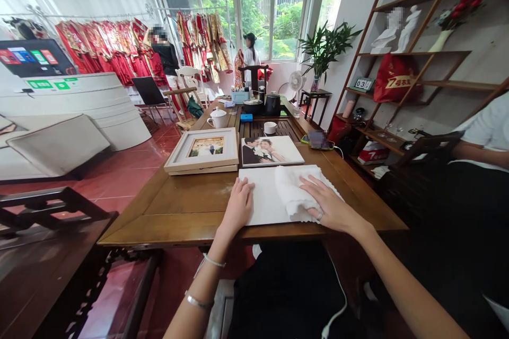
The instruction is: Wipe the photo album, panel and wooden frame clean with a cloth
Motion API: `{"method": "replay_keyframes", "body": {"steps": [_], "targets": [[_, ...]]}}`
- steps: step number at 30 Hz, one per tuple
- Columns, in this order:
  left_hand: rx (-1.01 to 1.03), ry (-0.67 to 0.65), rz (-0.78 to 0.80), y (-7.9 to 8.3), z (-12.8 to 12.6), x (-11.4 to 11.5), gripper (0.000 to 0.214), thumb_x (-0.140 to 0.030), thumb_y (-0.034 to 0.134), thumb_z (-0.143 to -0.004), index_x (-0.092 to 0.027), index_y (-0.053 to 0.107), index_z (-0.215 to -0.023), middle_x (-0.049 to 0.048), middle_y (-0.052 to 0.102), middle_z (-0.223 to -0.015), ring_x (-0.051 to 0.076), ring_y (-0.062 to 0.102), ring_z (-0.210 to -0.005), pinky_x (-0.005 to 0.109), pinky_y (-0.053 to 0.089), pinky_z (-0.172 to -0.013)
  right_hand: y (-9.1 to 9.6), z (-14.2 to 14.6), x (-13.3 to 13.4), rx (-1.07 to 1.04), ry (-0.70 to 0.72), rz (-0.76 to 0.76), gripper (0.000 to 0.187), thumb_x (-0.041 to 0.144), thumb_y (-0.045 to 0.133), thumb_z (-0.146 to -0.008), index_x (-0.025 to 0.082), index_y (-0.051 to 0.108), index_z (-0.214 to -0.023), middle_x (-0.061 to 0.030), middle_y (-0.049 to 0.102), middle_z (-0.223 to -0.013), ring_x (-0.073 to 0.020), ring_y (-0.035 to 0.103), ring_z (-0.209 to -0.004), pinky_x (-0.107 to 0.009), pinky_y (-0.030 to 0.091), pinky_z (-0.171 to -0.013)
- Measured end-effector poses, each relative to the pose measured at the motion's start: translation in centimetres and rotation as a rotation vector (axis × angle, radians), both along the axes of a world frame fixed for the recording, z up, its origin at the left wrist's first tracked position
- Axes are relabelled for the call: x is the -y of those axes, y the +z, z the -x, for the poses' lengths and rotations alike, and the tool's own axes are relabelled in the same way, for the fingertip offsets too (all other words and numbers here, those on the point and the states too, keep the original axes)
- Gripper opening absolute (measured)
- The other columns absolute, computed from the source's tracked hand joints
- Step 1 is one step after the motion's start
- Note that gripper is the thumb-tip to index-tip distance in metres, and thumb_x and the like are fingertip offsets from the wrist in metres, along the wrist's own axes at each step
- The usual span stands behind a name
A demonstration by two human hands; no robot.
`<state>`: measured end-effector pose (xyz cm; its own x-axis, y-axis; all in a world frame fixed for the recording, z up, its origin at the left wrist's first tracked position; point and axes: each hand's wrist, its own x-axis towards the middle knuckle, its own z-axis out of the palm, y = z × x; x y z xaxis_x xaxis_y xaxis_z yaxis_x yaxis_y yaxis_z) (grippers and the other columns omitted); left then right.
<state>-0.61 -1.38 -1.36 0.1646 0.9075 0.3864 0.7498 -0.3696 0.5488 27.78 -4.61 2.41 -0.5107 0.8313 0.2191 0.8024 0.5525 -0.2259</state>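
Resting left hand with gathered fingers on white panel atop table; pressing cloth over right portion with spread-fingered right hand. Judged unfinished; cannot tell wiped portions from untouched.

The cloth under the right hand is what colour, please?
The cloth is white, as the head view shows best.

beyond the right hand, up to its right, a red bag on the shelf reads "7号衣", the rest unclear. closer to the hand's line, a small number block shows "03" and a blurred digit; lower down, a red-and-white bag bears a "7".
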Motion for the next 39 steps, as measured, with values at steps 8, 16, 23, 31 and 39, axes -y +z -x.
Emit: {"method": "replay_keyframes", "body": {"steps": [8,16,23,31,39], "targets": [[-0.009,-0.004,0.011,0.2,0.0,0.0,0.032,-0.016,0.037,-0.09,-0.014,0.058,-0.113,0.0162,0.049,-0.137,0.031,0.027,-0.14,0.055,0.028,-0.113,1.3,2.3,-4.7,0.041,-0.079,0.131,0.048,0.035,0.034,-0.091,0.017,0.043,-0.135,-0.013,0.028,-0.152,-0.0323,0.015,-0.141,-0.058,0.031,-0.104],[-0.017,-0.004,-0.004,0.1,0.0,0.0,0.032,-0.015,0.037,-0.089,-0.015,0.058,-0.113,0.0154,0.051,-0.135,0.031,0.028,-0.14,0.055,0.027,-0.113,1.8,4.1,-2.4,0.135,-0.127,0.139,0.063,0.054,0.024,-0.094,0.015,0.032,-0.143,-0.0141,0.017,-0.156,-0.0336,0.005,-0.143,-0.063,0.025,-0.106],[-0.011,-0.001,0.007,0.1,-0.1,0.0,0.032,-0.016,0.037,-0.089,-0.014,0.058,-0.113,0.0159,0.049,-0.136,0.032,0.027,-0.14,0.055,0.027,-0.113,1.2,2.1,1.9,0.045,-0.054,0.06,0.055,0.055,0.024,-0.095,0.021,0.043,-0.134,-0.0108,0.03,-0.152,-0.0278,0.015,-0.142,-0.054,0.03,-0.107],[0.015,-0.002,-0.018,-0.3,0.0,-0.2,0.031,-0.016,0.037,-0.09,-0.016,0.058,-0.112,0.0143,0.05,-0.135,0.031,0.027,-0.14,0.056,0.027,-0.113,0.7,1.9,1.5,-0.011,-0.136,0.01,0.04,0.052,0.041,-0.089,0.023,0.054,-0.113,-0.0105,0.044,-0.142,-0.0295,0.028,-0.137,-0.052,0.033,-0.104],[-0.001,-0.007,-0.008,-0.1,0.0,-0.1,0.031,-0.016,0.037,-0.089,-0.015,0.058,-0.112,0.0157,0.05,-0.135,0.031,0.028,-0.14,0.055,0.028,-0.113,1.7,3.5,-3.4,0.004,-0.209,0.171,0.054,0.055,0.032,-0.092,0.032,0.037,-0.14,-0.0085,0.029,-0.152,-0.0333,0.015,-0.141,-0.064,0.023,-0.104]]}}
